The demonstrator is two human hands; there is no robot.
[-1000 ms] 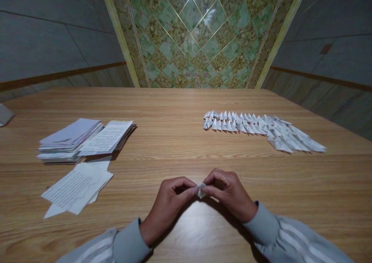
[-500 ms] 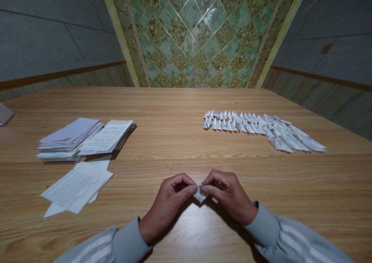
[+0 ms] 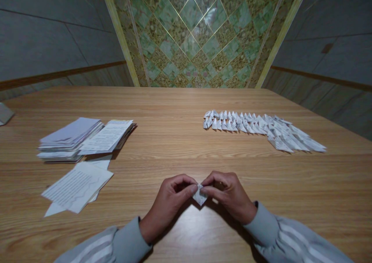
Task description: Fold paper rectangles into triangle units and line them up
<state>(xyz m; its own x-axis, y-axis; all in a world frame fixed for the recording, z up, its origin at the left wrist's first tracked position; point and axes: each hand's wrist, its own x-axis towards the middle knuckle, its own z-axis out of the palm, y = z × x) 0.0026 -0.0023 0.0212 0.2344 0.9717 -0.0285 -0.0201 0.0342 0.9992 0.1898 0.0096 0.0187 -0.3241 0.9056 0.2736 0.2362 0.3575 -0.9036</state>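
A small folded piece of paper (image 3: 200, 198), white with faint grey print and pointed at the bottom, is held just above the table near its front. My left hand (image 3: 174, 195) pinches its left side between thumb and forefinger. On the opposite side, my right hand (image 3: 228, 193) grips it the same way, thumb toward me. The fingertips nearly meet at the top, and they cover the upper part of the paper.
Two rows of folded paper pieces (image 3: 232, 122) lie at the right, overlapping longer folded ones. To the left stand stacks of paper (image 3: 68, 133), with loose printed sheets (image 3: 77, 185) in front. A pale object (image 3: 5, 113) sits at the left edge of the wooden table (image 3: 162, 139).
The folded paper's lower point shows slightly further toward me and more of its face is visible. Both hands keep their pinch and have barely moved.
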